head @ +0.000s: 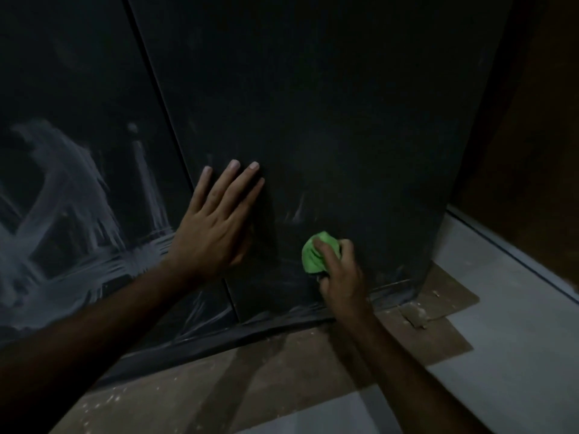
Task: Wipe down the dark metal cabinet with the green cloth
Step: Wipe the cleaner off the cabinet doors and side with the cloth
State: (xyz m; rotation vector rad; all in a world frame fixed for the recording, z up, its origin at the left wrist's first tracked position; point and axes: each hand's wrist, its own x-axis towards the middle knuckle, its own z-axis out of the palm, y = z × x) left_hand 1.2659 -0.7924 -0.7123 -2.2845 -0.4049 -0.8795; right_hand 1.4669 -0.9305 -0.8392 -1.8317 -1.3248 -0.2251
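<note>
Dim light; pale floor [513, 355]; brown cardboard [313, 364].

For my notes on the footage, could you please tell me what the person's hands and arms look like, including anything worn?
Both forearms are bare all the way to the frame edge, with no sleeves in view. The left hand and right hand wear no gloves, rings, watch or bands that I can see. Fingernails are short and unpainted. The light is dim, so fine marks could be missed.

Brown cardboard sheets [438, 327] flat on a pale floor [507, 380], dusted with white specks. Dark wooden panel [539, 126] at right.
</note>
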